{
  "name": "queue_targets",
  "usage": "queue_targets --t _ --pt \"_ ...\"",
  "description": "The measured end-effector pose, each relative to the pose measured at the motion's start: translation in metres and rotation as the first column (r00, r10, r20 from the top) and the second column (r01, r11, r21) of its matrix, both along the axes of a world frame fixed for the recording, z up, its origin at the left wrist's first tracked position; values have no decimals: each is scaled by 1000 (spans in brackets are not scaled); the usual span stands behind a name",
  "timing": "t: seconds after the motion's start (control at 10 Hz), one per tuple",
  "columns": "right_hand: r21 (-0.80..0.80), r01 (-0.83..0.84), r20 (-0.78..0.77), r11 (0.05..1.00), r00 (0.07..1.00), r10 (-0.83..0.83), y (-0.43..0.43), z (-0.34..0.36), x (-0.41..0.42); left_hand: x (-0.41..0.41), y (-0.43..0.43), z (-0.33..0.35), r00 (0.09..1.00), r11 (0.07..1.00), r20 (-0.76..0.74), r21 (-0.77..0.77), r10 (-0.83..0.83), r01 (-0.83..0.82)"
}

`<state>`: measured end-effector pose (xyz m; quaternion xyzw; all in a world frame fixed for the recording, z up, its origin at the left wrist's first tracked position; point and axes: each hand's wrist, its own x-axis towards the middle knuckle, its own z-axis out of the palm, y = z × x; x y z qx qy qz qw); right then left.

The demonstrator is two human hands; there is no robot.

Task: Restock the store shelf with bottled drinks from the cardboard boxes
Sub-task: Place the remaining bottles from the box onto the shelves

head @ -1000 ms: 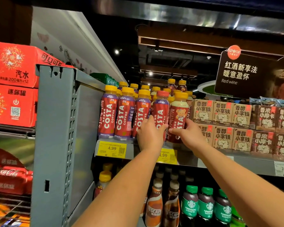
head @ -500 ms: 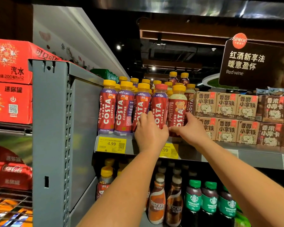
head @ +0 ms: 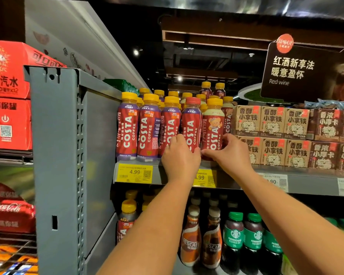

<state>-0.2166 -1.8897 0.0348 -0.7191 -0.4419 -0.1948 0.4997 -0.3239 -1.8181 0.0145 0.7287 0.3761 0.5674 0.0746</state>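
Costa Coffee bottles with yellow caps stand in rows on the upper grey shelf (head: 236,178). In the front row a red-capped Costa bottle (head: 191,124) stands next to a bottle with a bear on its cream label (head: 213,124). My left hand (head: 180,158) grips the lower part of the red-capped bottle. My right hand (head: 231,152) grips the base of the bear-label bottle. Both bottles stand upright at the shelf's front edge. No cardboard box of drinks shows.
Brown drink cartons (head: 272,133) fill the shelf to the right. Nescafe (head: 191,241) and green-capped Starbucks bottles (head: 234,235) stand on the shelf below. A grey upright panel (head: 56,155) bounds the left side, with red Coca-Cola cases (head: 8,96) beyond it. A Red wine sign (head: 298,72) hangs above.
Both hands have slid a little lower on their bottles, which now stand on the shelf edge. The view has shifted slightly.
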Motion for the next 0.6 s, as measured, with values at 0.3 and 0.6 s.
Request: queue_targets --t 0.3,0.6 --pt "-59 -38 -15 998 999 37 -1 2 6 -4 0 -2 999 999 -31 33 -36 37" --pt "-97 -24 -19 995 1000 22 -8 3 -4 -8 -1 -1 995 996 -63 36 -73 76"
